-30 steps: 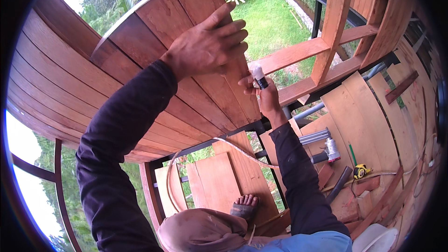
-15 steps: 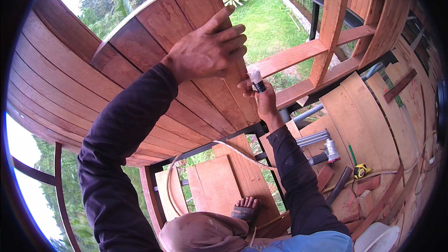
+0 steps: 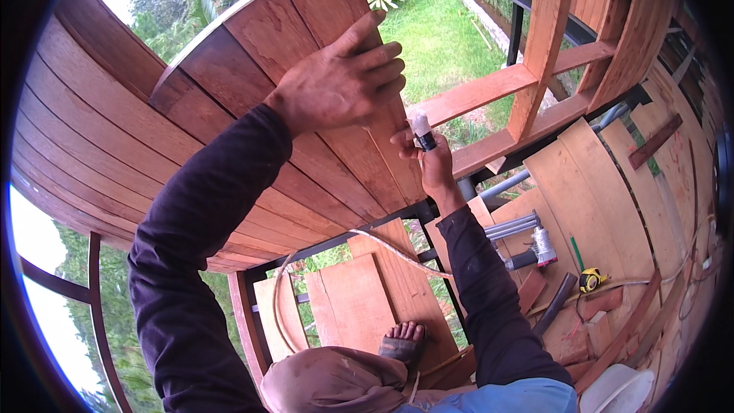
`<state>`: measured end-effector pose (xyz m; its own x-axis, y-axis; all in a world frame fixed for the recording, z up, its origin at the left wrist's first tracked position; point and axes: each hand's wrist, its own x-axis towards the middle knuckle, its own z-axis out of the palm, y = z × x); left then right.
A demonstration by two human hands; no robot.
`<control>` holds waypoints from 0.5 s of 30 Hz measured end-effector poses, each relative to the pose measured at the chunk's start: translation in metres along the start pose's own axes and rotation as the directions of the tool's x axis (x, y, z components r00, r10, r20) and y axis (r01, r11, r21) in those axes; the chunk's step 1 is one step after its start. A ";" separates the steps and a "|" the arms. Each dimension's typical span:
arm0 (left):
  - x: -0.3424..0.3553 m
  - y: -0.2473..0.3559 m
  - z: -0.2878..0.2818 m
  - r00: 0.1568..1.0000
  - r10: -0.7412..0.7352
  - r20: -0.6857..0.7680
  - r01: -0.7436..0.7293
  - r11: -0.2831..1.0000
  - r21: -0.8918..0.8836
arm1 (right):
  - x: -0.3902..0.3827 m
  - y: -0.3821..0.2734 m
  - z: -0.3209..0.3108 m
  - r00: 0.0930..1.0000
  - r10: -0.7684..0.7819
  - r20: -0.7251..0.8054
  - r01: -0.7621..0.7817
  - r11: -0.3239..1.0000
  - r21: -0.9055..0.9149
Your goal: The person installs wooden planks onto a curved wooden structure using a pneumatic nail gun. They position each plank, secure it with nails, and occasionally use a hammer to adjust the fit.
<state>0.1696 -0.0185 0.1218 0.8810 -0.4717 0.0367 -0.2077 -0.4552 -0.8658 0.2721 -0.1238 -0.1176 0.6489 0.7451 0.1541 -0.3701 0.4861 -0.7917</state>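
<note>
Curved wooden paneling of upright planks [image 3: 252, 50] rises in front of me. My left hand [image 3: 336, 84] lies against the end plank [image 3: 325, 11], its fingers bent over the right edge. Just below it, my right hand [image 3: 433, 164] grips a small black bottle [image 3: 425, 140] with a whitish top, held upright close to the same edge. Fingertips of the right hand reach to the plank's side. What the bottle's lower end looks like is hidden in the palm.
A bare wooden frame [image 3: 539, 53] continues to the right. On the plank floor lie a nail gun [image 3: 541, 247], a yellow tape measure [image 3: 590, 281], a green pencil [image 3: 576, 252] and wood offcuts [image 3: 604, 333]. A hose [image 3: 397, 248] crosses gaps between floorboards, near my foot [image 3: 403, 340].
The bottle and my right hand have shifted very slightly. My left hand stays in the same place on the plank.
</note>
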 end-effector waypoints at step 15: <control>0.035 -0.006 -0.045 1.000 0.000 0.031 -0.002 0.999 0.048 | -0.042 -0.030 0.009 0.991 -0.118 0.059 0.110 0.985 0.131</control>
<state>0.1830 -0.0661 0.1511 0.8935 -0.4485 0.0211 -0.1888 -0.4180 -0.8886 0.2499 -0.1655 -0.0944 0.6477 0.7081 0.2812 -0.3804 0.6203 -0.6860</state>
